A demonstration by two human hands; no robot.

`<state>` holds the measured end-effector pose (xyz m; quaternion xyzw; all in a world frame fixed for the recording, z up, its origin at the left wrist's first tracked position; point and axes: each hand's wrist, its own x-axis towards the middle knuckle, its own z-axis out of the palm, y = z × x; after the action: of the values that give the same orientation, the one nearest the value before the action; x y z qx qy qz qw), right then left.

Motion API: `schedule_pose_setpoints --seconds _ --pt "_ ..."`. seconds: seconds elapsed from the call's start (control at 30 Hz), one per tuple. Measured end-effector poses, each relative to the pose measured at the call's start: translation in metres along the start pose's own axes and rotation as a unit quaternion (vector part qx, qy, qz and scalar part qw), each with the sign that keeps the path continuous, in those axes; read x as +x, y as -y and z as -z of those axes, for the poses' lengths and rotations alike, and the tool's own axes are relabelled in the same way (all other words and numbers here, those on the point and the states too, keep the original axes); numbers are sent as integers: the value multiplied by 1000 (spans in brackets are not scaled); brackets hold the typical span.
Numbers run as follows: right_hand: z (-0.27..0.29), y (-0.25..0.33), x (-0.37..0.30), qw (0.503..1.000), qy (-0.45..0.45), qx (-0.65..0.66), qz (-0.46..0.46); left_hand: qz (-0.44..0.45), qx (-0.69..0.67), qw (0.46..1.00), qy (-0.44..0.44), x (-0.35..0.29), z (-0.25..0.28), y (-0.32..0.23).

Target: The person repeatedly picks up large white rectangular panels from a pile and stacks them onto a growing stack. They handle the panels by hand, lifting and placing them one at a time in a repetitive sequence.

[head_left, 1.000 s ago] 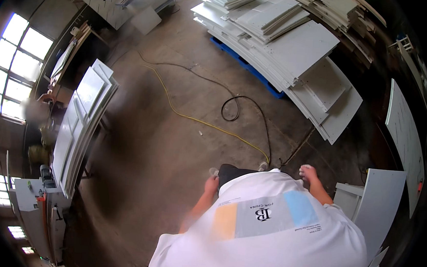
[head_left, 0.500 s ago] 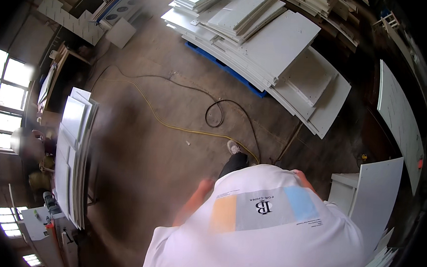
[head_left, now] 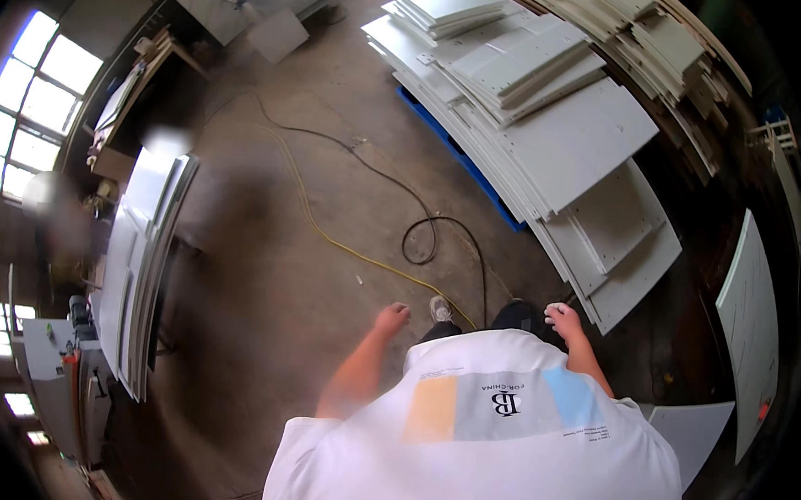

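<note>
My left hand [head_left: 393, 318] hangs beside my body over the floor, its fingers loosely bent and nothing visible in it. My right hand [head_left: 560, 319] is out at my other side, fingers slightly apart with pale tips, also without anything in it. Nearest to the right hand is the low corner of a large stack of white panels [head_left: 582, 137], a short way off and apart from it. One shoe [head_left: 440, 308] shows between my hands, close to a yellow cable [head_left: 355, 248].
A black cable [head_left: 468, 233] lies looped across the concrete floor [head_left: 266, 352] ahead. The panel stack rests on a blue pallet [head_left: 461, 157]. Another stack of white panels [head_left: 143, 262] stands at left, and a tall panel [head_left: 746, 335] leans at right.
Both hands have come forward into fuller view from beside my shirt. The panel stacks and cables sit lower in the picture, with the large stack shifted right.
</note>
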<state>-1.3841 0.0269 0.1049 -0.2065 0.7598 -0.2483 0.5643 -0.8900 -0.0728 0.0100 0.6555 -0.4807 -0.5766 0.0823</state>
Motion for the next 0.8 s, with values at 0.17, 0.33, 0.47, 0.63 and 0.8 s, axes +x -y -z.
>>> schedule_pose_setpoints --seconds 0.17,0.33,0.47,0.63,0.8 --pt "50 -16 57 998 25 55 -20 37 35 997 -62 -3 -8 -12" --pt "126 -27 113 998 50 34 22 106 -10 988 -113 -28 -63 20" --pt "187 -2 134 997 8 53 -51 127 32 989 -71 -64 -159 -16" --pt "227 31 180 997 22 5 -74 77 -97 989 -74 -81 -237 -107" --pt "168 93 220 985 119 -125 -17 101 33 986 -125 -101 -260 -69"
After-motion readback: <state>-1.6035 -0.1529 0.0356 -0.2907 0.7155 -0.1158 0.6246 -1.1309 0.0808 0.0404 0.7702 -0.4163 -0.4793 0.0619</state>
